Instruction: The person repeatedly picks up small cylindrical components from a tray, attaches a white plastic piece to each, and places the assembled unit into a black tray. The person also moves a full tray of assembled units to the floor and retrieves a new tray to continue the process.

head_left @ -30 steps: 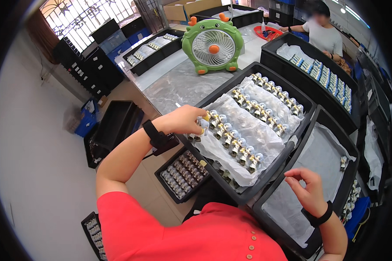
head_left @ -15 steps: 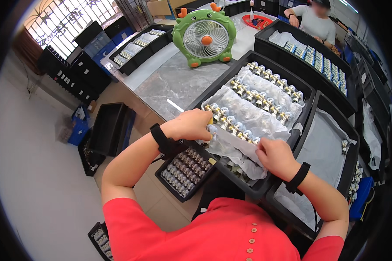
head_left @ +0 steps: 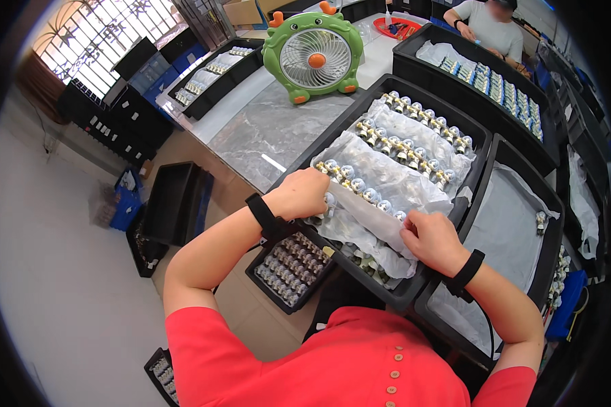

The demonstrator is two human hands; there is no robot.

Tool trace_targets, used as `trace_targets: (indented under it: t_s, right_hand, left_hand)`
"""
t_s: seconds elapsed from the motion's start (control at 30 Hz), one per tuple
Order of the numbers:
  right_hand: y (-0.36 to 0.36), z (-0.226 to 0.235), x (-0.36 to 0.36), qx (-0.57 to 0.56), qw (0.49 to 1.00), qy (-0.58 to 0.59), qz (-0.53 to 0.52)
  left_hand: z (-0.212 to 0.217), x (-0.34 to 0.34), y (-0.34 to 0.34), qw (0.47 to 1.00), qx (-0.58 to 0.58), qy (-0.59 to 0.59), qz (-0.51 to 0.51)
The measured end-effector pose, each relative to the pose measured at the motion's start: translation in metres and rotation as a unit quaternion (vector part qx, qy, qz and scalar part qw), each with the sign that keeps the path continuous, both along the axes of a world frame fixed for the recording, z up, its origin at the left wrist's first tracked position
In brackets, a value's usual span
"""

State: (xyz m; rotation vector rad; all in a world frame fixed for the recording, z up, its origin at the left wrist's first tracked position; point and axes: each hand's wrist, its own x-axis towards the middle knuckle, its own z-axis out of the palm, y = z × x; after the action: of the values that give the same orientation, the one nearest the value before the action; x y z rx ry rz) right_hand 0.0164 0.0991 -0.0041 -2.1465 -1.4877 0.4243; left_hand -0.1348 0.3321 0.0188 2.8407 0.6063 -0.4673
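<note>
Several figurines (head_left: 370, 195) formed a row in the black tray (head_left: 402, 296) beside a white sheet (head_left: 368, 218), pinched by the right hand (head_left: 436, 241); the left hand (head_left: 304, 193) was at the row's left end, hold indeterminable.

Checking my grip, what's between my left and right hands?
White paper lies between your left hand and right hand, with small figurines just beyond it, in the head view.
</note>
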Motion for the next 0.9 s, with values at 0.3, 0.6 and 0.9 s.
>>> trace_targets:
  t_s: [0.3, 0.6, 0.9]
  right_hand:
    - [-0.006, -0.001, 0.003, 0.036, 0.999, 0.029, 0.026]
    - [-0.030, 0.021, 0.005, 0.152, 0.980, 0.122, 0.028]
    - [-0.048, 0.033, -0.013, 0.129, 0.973, 0.086, 0.169]
  left_hand:
    - [0.004, 0.006, -0.007, 0.999, 0.010, -0.006, -0.044]
    - [0.036, 0.006, -0.010, 0.999, -0.040, -0.015, -0.025]
    - [0.003, 0.008, -0.045, 0.946, -0.217, 0.072, -0.230]
